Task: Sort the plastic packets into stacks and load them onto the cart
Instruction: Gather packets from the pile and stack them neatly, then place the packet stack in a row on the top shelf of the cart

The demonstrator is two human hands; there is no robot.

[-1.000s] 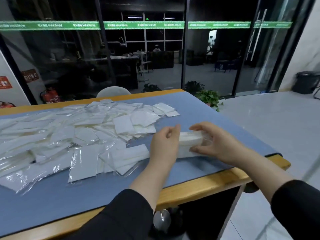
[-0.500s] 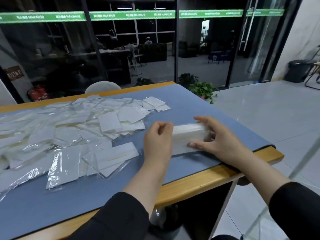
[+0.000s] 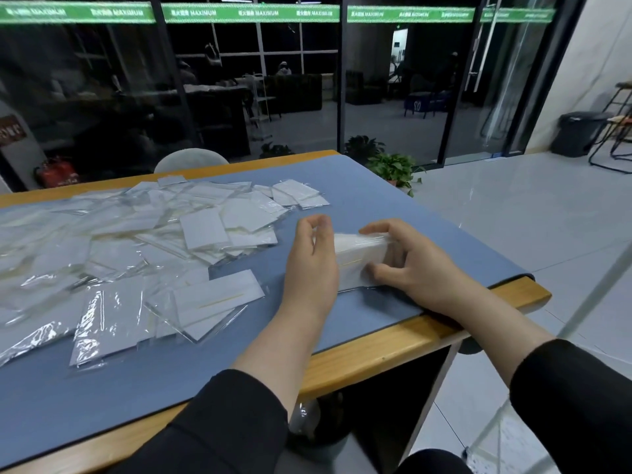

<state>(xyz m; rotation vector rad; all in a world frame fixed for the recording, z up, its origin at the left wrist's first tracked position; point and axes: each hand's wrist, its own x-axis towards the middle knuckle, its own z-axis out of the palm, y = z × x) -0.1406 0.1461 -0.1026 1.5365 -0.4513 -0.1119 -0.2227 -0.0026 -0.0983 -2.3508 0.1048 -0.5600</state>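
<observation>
A neat stack of white plastic packets (image 3: 359,258) stands on the blue mat (image 3: 393,206) near the table's right end. My left hand (image 3: 313,261) grips its left end with curled fingers. My right hand (image 3: 410,265) holds the right end, thumb in front and fingers over the top. A loose heap of clear packets with white inserts (image 3: 136,234) spreads over the mat's left half. Two flat packets (image 3: 212,302) lie just left of my left wrist.
The wooden table edge (image 3: 376,357) runs close to my body, and its right corner ends near my right forearm. Potted plants (image 3: 393,169) stand on the floor beyond the table. Glass doors are behind, and a dark bin (image 3: 578,133) sits at far right.
Both hands stay on the stack and have squeezed its ends closer together. The camera view has shifted slightly.
</observation>
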